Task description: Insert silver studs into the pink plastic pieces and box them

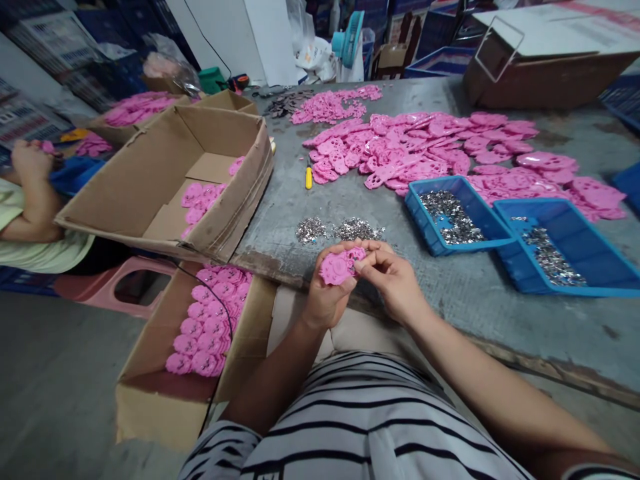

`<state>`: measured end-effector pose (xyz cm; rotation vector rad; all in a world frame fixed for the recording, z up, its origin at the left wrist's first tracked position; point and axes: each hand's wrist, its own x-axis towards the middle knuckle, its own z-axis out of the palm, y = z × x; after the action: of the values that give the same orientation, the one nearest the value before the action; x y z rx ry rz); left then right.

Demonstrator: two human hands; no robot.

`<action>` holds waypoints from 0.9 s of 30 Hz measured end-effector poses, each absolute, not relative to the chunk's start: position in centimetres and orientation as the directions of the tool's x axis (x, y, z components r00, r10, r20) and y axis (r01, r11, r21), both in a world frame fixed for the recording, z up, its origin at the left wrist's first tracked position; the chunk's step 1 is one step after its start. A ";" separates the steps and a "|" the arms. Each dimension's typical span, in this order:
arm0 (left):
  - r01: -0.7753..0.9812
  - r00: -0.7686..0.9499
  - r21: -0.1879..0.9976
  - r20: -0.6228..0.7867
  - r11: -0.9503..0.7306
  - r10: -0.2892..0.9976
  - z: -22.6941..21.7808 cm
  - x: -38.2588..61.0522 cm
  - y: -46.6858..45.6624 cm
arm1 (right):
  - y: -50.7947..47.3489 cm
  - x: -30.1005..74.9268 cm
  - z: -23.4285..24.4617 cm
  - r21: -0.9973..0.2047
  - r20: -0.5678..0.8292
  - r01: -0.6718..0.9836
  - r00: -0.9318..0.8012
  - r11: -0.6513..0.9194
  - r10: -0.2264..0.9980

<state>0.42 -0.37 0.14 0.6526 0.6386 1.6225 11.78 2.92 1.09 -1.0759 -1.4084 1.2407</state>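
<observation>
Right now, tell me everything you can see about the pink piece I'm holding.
The pink plastic piece is flat, with a lobed outline and relief or cut-outs on its face, matte like moulded plastic. It faces up, slightly tilted, over the near edge of the grey table. The left hand cradles it from below; the right hand pinches its right edge.

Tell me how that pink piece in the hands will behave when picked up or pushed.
Probably stiff: the pink piece looks flat and unbent, held only at its edges by the left hand. Likely light: the right hand pinches it with fingertips. Flat like the pile on the table, it should slide, not roll.
</observation>
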 end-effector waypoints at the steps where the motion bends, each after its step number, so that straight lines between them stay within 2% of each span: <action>1: -0.671 -0.134 0.727 0.074 -0.145 0.988 0.1 0.4 -0.4 | 2.9 11.7 1.0 -0.994 0.098 0.021 -0.167 0.103 0.981; 6: -0.595 -0.161 0.781 0.116 -0.190 0.980 -0.2 0.4 -0.3 | 2.9 11.6 0.8 -0.996 0.089 0.002 -0.192 0.091 0.977; 15: -0.606 -0.151 0.765 0.157 -0.216 0.976 -0.6 0.3 -0.2 | 3.1 11.6 0.3 -0.994 0.112 -0.017 -0.183 0.111 0.977; 21: -0.625 -0.087 0.775 0.051 -0.094 0.995 -0.4 0.4 -0.3 | 2.9 11.4 -0.1 -0.985 0.161 -0.082 -0.162 0.149 0.974; 24: -0.644 -0.072 0.764 0.000 -0.047 0.997 -0.4 0.4 -0.1 | 3.2 12.3 0.2 -0.980 0.201 -0.035 -0.131 0.198 0.971; 27: -0.634 -0.079 0.773 -0.039 -0.020 0.996 -0.4 0.2 0.3 | 4.6 14.8 0.9 -0.957 0.277 0.083 -0.032 0.279 0.960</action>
<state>0.16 0.27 -0.41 0.6383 0.7512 1.5136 14.82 4.61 0.94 -1.0488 -1.4067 0.9693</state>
